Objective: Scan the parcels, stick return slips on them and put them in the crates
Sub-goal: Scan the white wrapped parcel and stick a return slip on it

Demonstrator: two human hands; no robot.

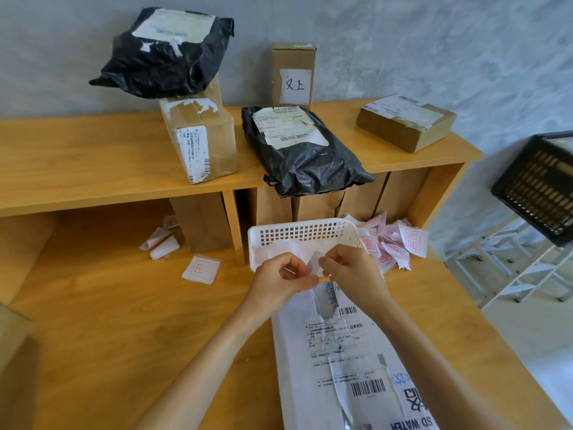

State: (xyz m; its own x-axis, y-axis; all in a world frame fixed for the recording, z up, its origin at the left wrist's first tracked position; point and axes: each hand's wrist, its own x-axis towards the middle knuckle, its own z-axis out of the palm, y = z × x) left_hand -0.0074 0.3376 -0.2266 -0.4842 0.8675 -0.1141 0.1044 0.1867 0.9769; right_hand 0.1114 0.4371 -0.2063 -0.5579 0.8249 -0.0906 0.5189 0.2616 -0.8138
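Note:
A white parcel (347, 361) with barcode labels lies on the desk right under my arms. Above its far end my left hand (280, 279) and my right hand (350, 268) pinch the same small white return slip (313, 264) between their fingertips. Just behind the hands stands a white perforated basket (297, 234) holding more slips. On the upper shelf are a black bag parcel (304, 150), a taped carton (201, 138) with another black bag (167, 54) on top, an upright carton (294, 74) and a flat carton (406, 121).
A heap of red-stamped slips (393, 243) lies right of the basket. Loose slips (201, 270) lie on the desk to the left. A black crate (539, 184) stands on a white rack at the right. The wooden shelf edge (124, 193) overhangs the desk.

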